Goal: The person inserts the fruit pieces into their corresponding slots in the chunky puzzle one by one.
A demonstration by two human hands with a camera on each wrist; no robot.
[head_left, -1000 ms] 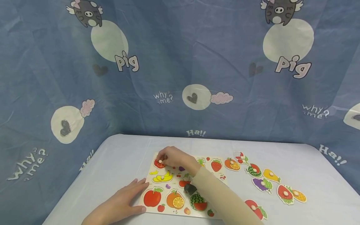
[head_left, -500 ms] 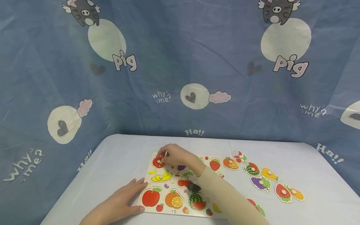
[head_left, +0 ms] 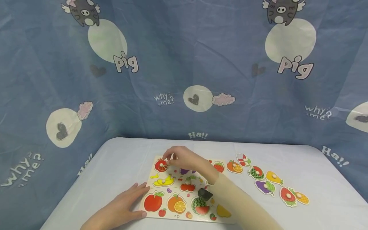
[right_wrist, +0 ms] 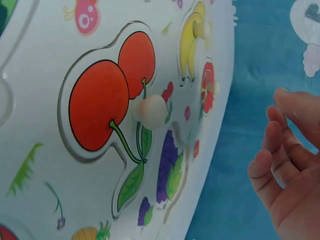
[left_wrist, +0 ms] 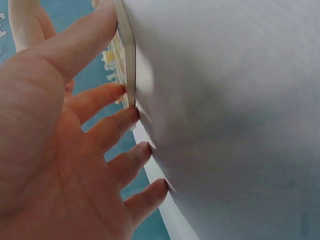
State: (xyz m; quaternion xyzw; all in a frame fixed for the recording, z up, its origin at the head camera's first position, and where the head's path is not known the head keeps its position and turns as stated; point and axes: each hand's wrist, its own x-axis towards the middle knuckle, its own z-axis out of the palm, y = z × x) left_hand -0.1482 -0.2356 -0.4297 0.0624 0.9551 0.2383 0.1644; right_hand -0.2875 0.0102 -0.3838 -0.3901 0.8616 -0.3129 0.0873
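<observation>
A fruit puzzle board [head_left: 176,189] lies on the white table. My left hand [head_left: 118,206] is spread at its left edge, thumb and fingertips touching the side; the left wrist view also shows this hand [left_wrist: 75,130] against the edge. Up by the back left corner, my right hand [head_left: 187,159] hovers, fingers loosely bent and holding nothing, just right of the knobbed pomegranate piece [head_left: 161,165]. Knobbed bananas [head_left: 164,181] and cherries [head_left: 187,186] sit in the board. In the right wrist view the right hand [right_wrist: 295,165] is clear of the surface, beside the pomegranate piece [right_wrist: 207,89].
Right of the board lie loose knobbed pieces: an orange [head_left: 234,167], watermelon [head_left: 256,172], pear [head_left: 274,178], grapes [head_left: 265,187], strawberry [head_left: 288,196], pineapple [head_left: 302,197] and others. The right sleeve [head_left: 244,204] covers the board's right part. A patterned blue cloth [head_left: 161,124] hangs behind.
My right hand has let go of the pomegranate piece and moved slightly up and right from it. The left hand stays at the board's edge. The head view has shifted a little.
</observation>
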